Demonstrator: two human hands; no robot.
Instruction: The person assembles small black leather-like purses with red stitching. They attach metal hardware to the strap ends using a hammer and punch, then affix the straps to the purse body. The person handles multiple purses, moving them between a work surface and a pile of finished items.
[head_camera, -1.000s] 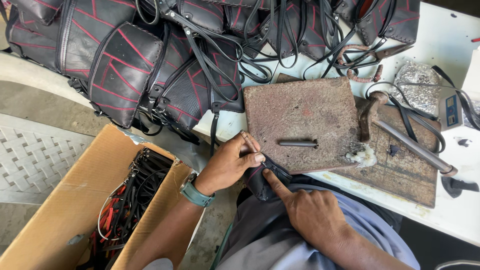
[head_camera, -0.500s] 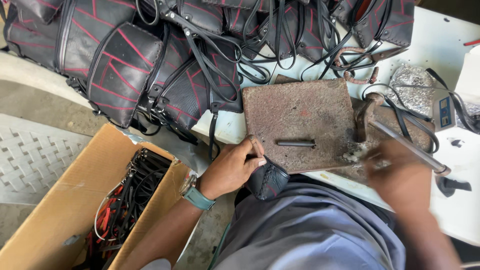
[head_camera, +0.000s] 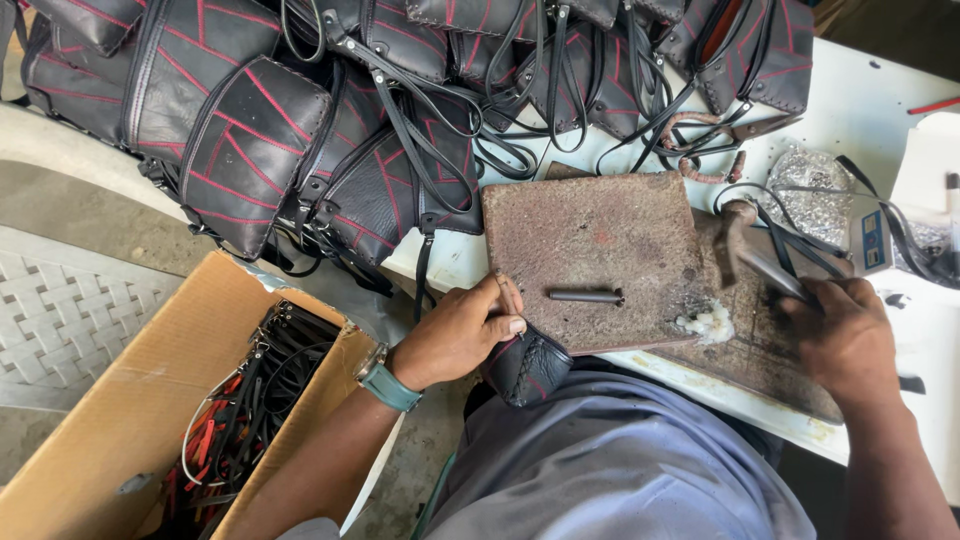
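One cardboard box (head_camera: 120, 420); one metal punch (head_camera: 585, 296) (bags uncountable); two hands.

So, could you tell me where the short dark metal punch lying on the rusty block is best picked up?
Pinch the punch around its middle, coming straight down from above. It is a thin rod lying flat, left to right, on the rusty block, with bare surface on both long sides for fingertips. The left hand, beside its left end, looks nearest.

Your left hand (head_camera: 455, 335) covers the top of the small black leather piece (head_camera: 527, 365), so you cannot tell how it is gripped. Your right hand (head_camera: 845, 340) hides the hammer handle (head_camera: 770, 268) past its near end, and motion blurs it. The cardboard box (head_camera: 110, 440) and pile of black bags (head_camera: 300, 120) run off the frame's edges.
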